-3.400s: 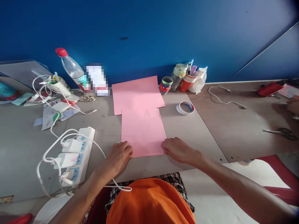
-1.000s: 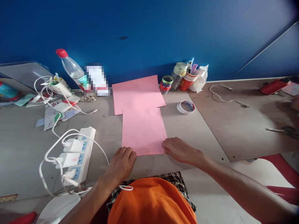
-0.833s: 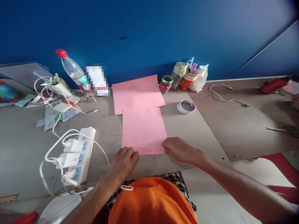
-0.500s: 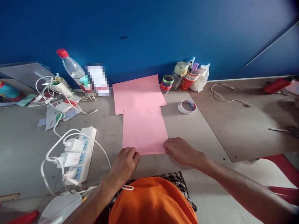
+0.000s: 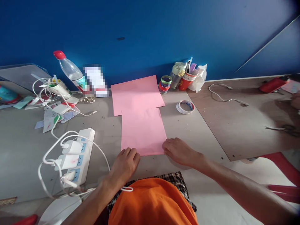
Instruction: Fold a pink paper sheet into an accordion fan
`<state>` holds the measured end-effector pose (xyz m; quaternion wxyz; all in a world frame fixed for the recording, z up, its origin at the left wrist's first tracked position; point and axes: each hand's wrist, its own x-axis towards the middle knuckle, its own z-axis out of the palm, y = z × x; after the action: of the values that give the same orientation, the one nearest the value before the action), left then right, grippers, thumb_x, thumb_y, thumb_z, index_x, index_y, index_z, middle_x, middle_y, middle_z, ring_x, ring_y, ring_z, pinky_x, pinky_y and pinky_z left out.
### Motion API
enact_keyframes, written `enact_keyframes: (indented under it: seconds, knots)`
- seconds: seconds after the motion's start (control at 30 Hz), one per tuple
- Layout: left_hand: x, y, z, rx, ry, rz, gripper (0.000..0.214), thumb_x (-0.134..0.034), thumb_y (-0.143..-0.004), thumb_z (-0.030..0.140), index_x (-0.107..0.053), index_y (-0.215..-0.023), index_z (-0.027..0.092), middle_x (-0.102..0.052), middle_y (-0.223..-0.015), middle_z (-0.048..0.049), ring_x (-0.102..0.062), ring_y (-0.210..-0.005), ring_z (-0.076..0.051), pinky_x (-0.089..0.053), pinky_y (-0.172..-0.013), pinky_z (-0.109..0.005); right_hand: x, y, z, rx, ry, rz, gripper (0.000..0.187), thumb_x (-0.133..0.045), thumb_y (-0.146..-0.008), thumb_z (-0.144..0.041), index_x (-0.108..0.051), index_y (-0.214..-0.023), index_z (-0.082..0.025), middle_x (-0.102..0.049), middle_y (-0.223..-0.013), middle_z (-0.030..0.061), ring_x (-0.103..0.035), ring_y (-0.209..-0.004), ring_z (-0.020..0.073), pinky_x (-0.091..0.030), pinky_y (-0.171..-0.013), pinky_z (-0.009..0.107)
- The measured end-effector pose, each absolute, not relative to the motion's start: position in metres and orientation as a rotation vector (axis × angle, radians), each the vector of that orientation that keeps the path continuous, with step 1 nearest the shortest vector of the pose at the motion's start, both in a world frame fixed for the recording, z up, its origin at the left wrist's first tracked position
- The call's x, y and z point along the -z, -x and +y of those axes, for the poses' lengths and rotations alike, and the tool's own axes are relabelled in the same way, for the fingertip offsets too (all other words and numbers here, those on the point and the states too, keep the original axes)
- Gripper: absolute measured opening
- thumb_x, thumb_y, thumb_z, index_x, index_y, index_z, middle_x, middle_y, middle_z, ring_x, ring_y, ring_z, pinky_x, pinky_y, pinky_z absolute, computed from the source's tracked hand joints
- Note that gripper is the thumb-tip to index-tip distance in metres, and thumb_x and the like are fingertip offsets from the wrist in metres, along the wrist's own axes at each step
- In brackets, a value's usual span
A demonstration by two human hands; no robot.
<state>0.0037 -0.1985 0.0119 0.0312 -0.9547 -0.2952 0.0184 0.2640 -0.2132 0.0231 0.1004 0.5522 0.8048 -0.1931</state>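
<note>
A sheet of pink paper [image 5: 143,132] lies flat on the desk in front of me, its far edge over a second pink sheet [image 5: 137,93]. My left hand [image 5: 128,162] is closed at the near left corner of the front sheet, fingers curled over its edge. At the near right corner, my right hand [image 5: 177,151] grips the same sheet with bent fingers. The fingertips of both hands are partly hidden. To the right of the sheets rests a roll of tape [image 5: 179,107].
A white power strip [image 5: 87,156] with plugs and looping cables sits at the left. Along the blue wall stand a plastic bottle [image 5: 70,70], a jar [image 5: 165,85] and red paper cups [image 5: 187,81]. Scissors [image 5: 284,128] lie far right, near another person's hand [image 5: 295,100].
The whole view has shifted slightly, so the desk items appear a little further left. Both hands stay at the paper's near corners, and the sheets look unmoved on the desk.
</note>
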Motion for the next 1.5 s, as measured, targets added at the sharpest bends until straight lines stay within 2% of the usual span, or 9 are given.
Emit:
enact_keyframes:
  seconds: [0.3,0.43,0.6,0.7,0.8,1.0,1.2,1.37,1.5]
  knots:
    - [-0.008,-0.005,-0.197,0.035,2.896,-1.009,0.013,-0.048,-0.083,0.005,-0.053,-0.080,0.017,-0.053,-0.080,-0.0049,-0.048,-0.073,-0.021,-0.042,-0.064,-0.035,-0.038,-0.263,-0.214,0.539,-1.606,2.417,0.017,-0.044,-0.090,-0.018,-0.060,-0.084,-0.016,-0.063,-0.088,0.0062,-0.055,-0.081,0.0180,-0.031,-0.070,0.030]
    - [-0.004,-0.005,-0.197,0.088,2.885,-1.044,0.012,-0.048,-0.084,0.007,-0.054,-0.083,0.017,-0.053,-0.081,-0.0050,-0.048,-0.075,-0.021,-0.041,-0.068,-0.035,-0.046,-0.244,-0.217,0.434,-1.652,2.550,0.013,-0.050,-0.090,-0.024,-0.060,-0.090,-0.017,-0.059,-0.097,0.0084,-0.051,-0.089,0.0204,-0.031,-0.076,0.032]
    - [-0.006,-0.004,-0.198,0.226,2.853,-1.064,0.010,-0.049,-0.087,0.010,-0.055,-0.082,0.017,-0.052,-0.079,-0.0040,-0.047,-0.074,-0.020,-0.040,-0.068,-0.034,-0.031,-0.209,-0.218,0.265,-1.583,2.766,0.012,-0.056,-0.086,-0.028,-0.057,-0.092,-0.017,-0.056,-0.095,0.0079,-0.047,-0.087,0.0214,-0.030,-0.074,0.034]
    - [-0.011,-0.004,-0.199,0.352,2.842,-1.044,0.011,-0.049,-0.087,0.010,-0.056,-0.081,0.017,-0.051,-0.077,-0.0029,-0.046,-0.074,-0.019,-0.040,-0.070,-0.033,-0.017,-0.201,-0.215,0.126,-1.559,2.881,0.005,-0.052,-0.085,-0.020,-0.055,-0.084,-0.016,-0.055,-0.086,0.0064,-0.045,-0.079,0.0199,-0.028,-0.071,0.035]
    - [-0.014,-0.006,-0.201,0.401,2.832,-1.078,0.012,-0.050,-0.087,0.009,-0.056,-0.080,0.017,-0.052,-0.078,-0.0031,-0.047,-0.075,-0.019,-0.041,-0.072,-0.033,-0.010,-0.201,-0.213,0.016,-1.505,2.971,0.008,-0.052,-0.083,-0.016,-0.053,-0.075,-0.017,-0.053,-0.079,0.0052,-0.043,-0.074,0.0191,-0.027,-0.069,0.036]
    - [-0.018,-0.018,-0.202,0.410,2.813,-1.109,0.015,-0.052,-0.087,0.012,-0.057,-0.101,0.013,-0.057,-0.091,-0.0064,-0.051,-0.084,-0.020,-0.043,-0.079,-0.035,-0.002,-0.199,-0.215,-0.086,-1.605,3.048,0.012,-0.051,-0.084,-0.016,-0.053,-0.073,-0.017,-0.052,-0.075,0.0046,-0.041,-0.071,0.0181,-0.026,-0.071,0.036]
    - [-0.019,-0.024,-0.201,0.237,2.884,-1.098,0.009,-0.056,-0.082,0.009,-0.055,-0.077,0.017,-0.053,-0.077,-0.0037,-0.048,-0.076,-0.021,-0.043,-0.071,-0.035,0.004,-0.196,-0.218,-0.072,-1.665,3.052,0.015,-0.051,-0.086,-0.015,-0.053,-0.071,-0.017,-0.053,-0.074,0.0038,-0.040,-0.070,0.0172,-0.026,-0.071,0.035]
    - [-0.014,-0.024,-0.202,0.219,2.884,-1.088,0.009,-0.056,-0.082,0.010,-0.055,-0.078,0.017,-0.053,-0.078,-0.0038,-0.047,-0.076,-0.022,-0.042,-0.071,-0.036,0.001,-0.199,-0.226,0.067,-1.747,3.013,0.009,-0.051,-0.088,-0.021,-0.057,-0.082,-0.016,-0.055,-0.080,0.0047,-0.043,-0.075,0.0186,-0.027,-0.070,0.034]
    - [-0.014,-0.024,-0.204,0.224,2.895,-1.061,0.008,-0.057,-0.082,0.011,-0.055,-0.078,0.017,-0.053,-0.078,-0.0035,-0.047,-0.076,-0.021,-0.041,-0.071,-0.035,0.002,-0.205,-0.230,0.059,-1.708,3.018,0.007,-0.051,-0.084,-0.014,-0.058,-0.081,-0.016,-0.055,-0.078,0.0048,-0.042,-0.073,0.0183,-0.027,-0.071,0.035]
